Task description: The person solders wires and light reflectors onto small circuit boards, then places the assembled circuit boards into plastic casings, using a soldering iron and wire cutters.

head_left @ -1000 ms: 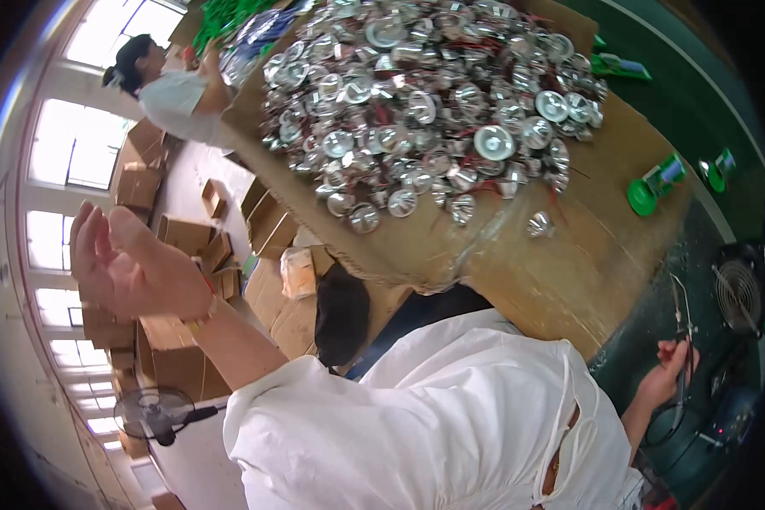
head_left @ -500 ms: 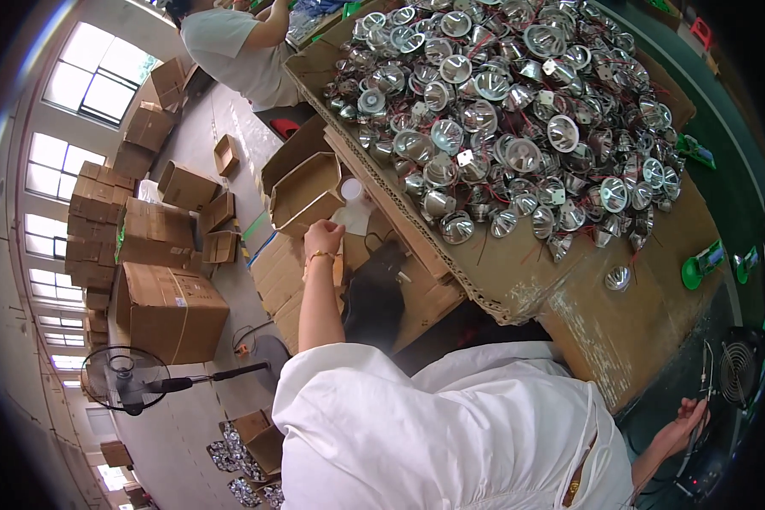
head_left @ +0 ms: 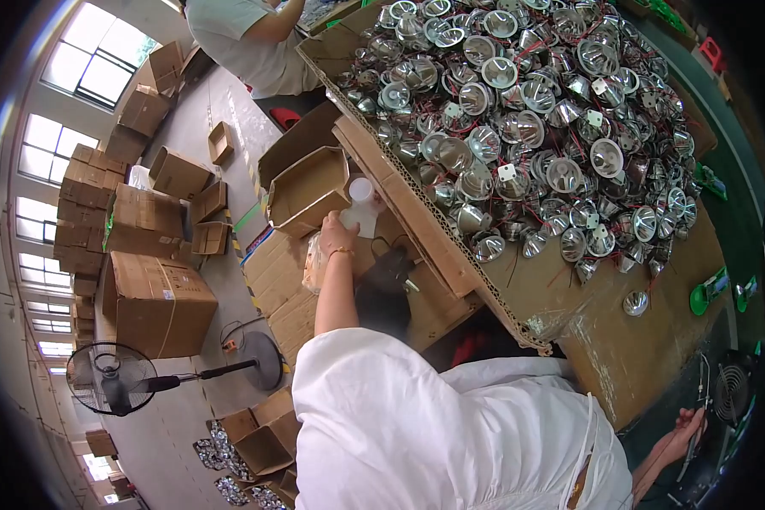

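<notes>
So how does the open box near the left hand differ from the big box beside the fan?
The open box has its flaps up and shows an empty inside; the big box is closed. The open box is smaller and sits by the table edge near the left hand; the big box stands on the floor next to the fan. Both are plain brown cardboard.

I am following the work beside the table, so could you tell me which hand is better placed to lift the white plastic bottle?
Probably the left hand: it already reaches down to the white plastic bottle beside the open cardboard box. The right hand is far off at the table's other end, holding a thin metal tool.
</notes>
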`<state>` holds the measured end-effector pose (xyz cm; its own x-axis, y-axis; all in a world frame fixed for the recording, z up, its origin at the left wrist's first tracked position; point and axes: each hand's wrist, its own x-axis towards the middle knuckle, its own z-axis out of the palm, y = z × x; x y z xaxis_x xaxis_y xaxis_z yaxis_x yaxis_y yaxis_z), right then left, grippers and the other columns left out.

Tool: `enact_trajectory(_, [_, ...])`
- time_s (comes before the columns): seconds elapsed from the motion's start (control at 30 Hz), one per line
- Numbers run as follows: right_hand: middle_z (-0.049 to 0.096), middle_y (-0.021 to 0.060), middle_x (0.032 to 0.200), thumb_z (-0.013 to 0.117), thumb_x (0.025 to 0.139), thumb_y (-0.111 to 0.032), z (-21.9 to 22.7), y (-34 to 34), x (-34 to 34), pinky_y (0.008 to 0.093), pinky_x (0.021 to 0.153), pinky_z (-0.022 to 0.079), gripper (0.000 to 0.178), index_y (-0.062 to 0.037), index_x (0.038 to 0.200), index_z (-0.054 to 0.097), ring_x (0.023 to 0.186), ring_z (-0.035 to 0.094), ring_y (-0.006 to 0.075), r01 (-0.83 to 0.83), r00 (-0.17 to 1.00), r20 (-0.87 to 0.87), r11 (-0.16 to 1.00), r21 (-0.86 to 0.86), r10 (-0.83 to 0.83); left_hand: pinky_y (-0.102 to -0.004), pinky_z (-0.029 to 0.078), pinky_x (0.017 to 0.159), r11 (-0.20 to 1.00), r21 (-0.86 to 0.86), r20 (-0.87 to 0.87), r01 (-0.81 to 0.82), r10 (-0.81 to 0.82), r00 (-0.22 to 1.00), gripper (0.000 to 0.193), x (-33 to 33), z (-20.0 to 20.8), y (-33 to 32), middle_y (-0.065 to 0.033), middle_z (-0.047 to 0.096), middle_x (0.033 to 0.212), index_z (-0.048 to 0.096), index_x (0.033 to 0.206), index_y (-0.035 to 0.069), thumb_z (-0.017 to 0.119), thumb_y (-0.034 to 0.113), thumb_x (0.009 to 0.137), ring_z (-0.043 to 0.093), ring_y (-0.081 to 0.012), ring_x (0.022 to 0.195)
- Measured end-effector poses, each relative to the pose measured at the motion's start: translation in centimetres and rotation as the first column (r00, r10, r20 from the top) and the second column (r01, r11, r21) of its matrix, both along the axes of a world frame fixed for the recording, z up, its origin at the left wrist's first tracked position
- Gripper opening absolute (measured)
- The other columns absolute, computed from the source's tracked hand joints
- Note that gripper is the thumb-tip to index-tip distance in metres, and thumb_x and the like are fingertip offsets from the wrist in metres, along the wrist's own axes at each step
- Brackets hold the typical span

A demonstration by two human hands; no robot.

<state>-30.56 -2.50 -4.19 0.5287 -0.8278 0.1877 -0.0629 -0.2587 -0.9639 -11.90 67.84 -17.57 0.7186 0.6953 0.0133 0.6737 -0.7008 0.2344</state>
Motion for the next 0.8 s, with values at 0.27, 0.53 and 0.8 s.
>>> enact_trajectory(0.27, [0.056,0.0018,0.074,0.052,0.088,-0.02,-0.2,-0.6,0.4,0.0197,0.06,0.036,0.018,-0.0028,0.09,0.056,0.068,0.052,0.0089,0.002,1.0,-0.003,1.0,-0.002,-0.002,-0.0356,0.043,0.086,0.964,-0.119,0.077,0.237,-0.229,0.97,0.047,-1.1,3.0,-2.7,-0.0119,0.052,0.105,0.06,0.097,0.009,0.073,0.036,0.061,0.05,-0.0276,0.103])
enact_trajectory(0.53, [0.056,0.0019,0.074,0.052,0.088,-0.019,-0.1,-0.6,-0.1,0.0191,0.06,0.036,0.018,-0.0026,0.093,0.056,0.068,0.052,0.0084,0.007,1.0,0.005,1.0,-0.012,-0.007,-0.036,0.046,0.079,0.994,-0.114,0.341,0.005,0.035,0.939,0.026,0.2,-1.8,0.4,-0.0132,0.056,0.103,0.063,0.095,0.006,0.06,0.026,0.077,0.056,-0.029,0.093])
enact_trajectory(0.8, [0.056,0.0014,0.077,0.053,0.088,-0.019,-0.4,0.2,0.3,0.0192,0.06,0.037,0.017,-0.0035,0.094,0.056,0.069,0.053,0.0082,-0.014,1.0,-0.01,0.999,0.03,0.014,-0.0371,0.046,0.083,0.966,0.049,-0.267,0.255,-0.233,0.935,0.024,1.6,-2.5,1.3,-0.0084,0.055,0.111,0.062,0.096,0.018,0.059,0.014,0.072,0.054,-0.0252,0.102])
